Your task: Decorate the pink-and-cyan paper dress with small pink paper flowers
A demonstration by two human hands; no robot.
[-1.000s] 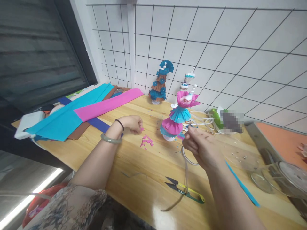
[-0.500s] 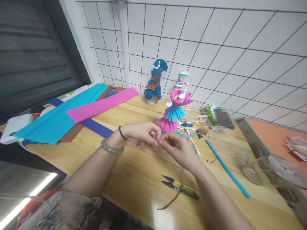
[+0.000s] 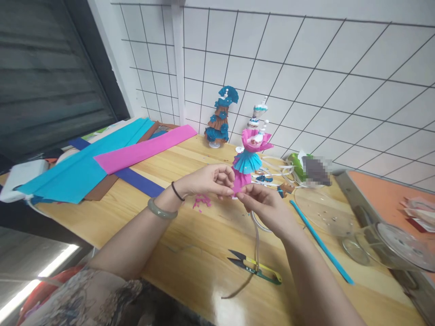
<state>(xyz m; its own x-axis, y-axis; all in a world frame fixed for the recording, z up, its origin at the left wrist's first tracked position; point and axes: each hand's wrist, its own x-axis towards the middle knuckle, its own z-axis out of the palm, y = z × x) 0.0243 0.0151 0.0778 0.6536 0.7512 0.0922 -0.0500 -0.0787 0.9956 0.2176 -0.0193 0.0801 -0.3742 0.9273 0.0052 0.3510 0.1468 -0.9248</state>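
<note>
Head view: pink scraps (image 3: 203,200) on wooden table (image 3: 200,276), black-lined white wall (image 3: 220,31) behind

You face a white wall (image 3: 251,34) with thin black lines. On your left sits a white box (image 3: 23,179) — on your right, a clear jar (image 3: 396,244) and an orange surface (image 3: 377,192). A green pack (image 3: 296,166) is near the wall.

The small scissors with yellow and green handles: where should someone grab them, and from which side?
I'd pinch the rounded handle end of the small yellow-and-green metal scissors, probably with the right hand, coming from the right. The dark, pointed blades face left, slightly splayed, so that end seems safer. The thin greyish strip crosses nearer the middle.
</note>
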